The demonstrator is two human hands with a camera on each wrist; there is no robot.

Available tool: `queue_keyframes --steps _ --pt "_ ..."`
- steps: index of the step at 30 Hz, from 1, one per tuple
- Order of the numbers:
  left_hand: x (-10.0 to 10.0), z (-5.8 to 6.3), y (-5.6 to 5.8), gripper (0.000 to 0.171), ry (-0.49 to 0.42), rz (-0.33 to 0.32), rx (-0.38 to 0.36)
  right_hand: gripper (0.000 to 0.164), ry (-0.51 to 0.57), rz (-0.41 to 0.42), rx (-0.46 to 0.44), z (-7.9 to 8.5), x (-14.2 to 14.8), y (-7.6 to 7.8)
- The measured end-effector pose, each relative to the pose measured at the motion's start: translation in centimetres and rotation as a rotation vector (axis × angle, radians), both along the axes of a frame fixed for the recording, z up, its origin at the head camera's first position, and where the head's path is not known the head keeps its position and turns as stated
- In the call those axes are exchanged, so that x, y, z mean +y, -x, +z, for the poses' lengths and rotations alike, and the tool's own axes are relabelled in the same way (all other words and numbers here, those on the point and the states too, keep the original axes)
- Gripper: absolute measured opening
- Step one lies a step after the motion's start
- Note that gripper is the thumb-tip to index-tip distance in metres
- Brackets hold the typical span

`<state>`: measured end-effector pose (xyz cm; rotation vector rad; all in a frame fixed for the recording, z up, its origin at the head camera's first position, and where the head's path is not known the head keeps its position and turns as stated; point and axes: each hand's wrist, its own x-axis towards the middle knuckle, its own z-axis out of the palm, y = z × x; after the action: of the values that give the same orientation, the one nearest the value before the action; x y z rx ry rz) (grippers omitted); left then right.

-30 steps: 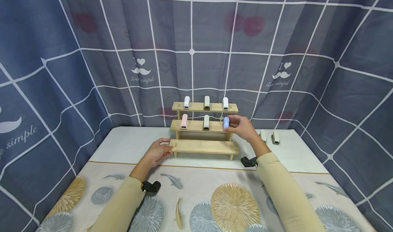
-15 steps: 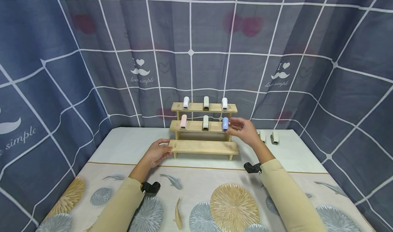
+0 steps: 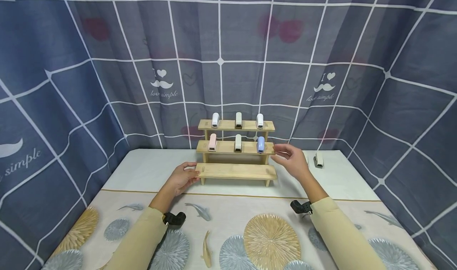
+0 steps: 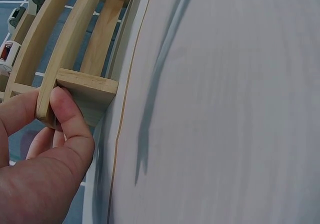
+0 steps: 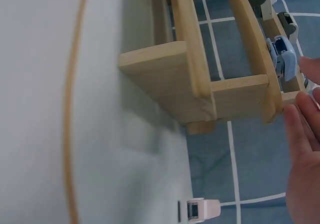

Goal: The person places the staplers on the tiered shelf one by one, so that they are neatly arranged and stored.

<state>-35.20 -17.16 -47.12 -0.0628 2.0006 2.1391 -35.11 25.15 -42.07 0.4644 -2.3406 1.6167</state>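
Observation:
A three-tier wooden display stand point(image 3: 235, 170) stands on the table. My left hand point(image 3: 182, 178) grips the left end of its bottom shelf; in the left wrist view the thumb point(image 4: 67, 109) presses on the board. On the middle shelf sit a pink stapler point(image 3: 212, 142), a pale green stapler point(image 3: 238, 143) and a small blue stapler point(image 3: 261, 144). Beside the right end of that shelf is my right hand point(image 3: 293, 161), its fingers loosely extended and holding nothing. The right wrist view shows the blue stapler point(image 5: 286, 59) apart from the fingers.
The top shelf bears a white stapler point(image 3: 216, 120), a pale green one point(image 3: 239, 120) and another white one point(image 3: 260, 121). An off-white stapler point(image 3: 319, 160) stands on the table at right; another is mostly hidden behind my right hand. A grid-patterned curtain point(image 3: 192, 43) hangs behind.
My right hand has let go of the blue stapler on the middle shelf and drawn back to the right and down. The left hand keeps its hold on the stand.

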Motion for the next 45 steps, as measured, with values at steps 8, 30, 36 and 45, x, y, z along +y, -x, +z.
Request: queue_keyframes --steps 8,30,36,45 --pt "-0.1 0.1 -0.2 0.054 0.011 0.011 -0.011 0.039 -0.011 -0.065 0.042 -1.6 1.0 -1.0" --pt "0.1 0.2 0.0 0.054 -0.003 -0.003 0.007 0.032 -0.053 -0.312 0.052 -3.9 6.4 -3.7" --pt "0.2 0.2 0.0 0.053 0.006 0.004 -0.002 0.035 -0.099 -0.389 0.024 -4.9 9.2 -3.0" --pt "0.1 0.3 -0.1 0.053 -0.003 0.004 -0.003 0.043 -0.115 -0.456 -0.041 -4.9 12.2 -2.2"
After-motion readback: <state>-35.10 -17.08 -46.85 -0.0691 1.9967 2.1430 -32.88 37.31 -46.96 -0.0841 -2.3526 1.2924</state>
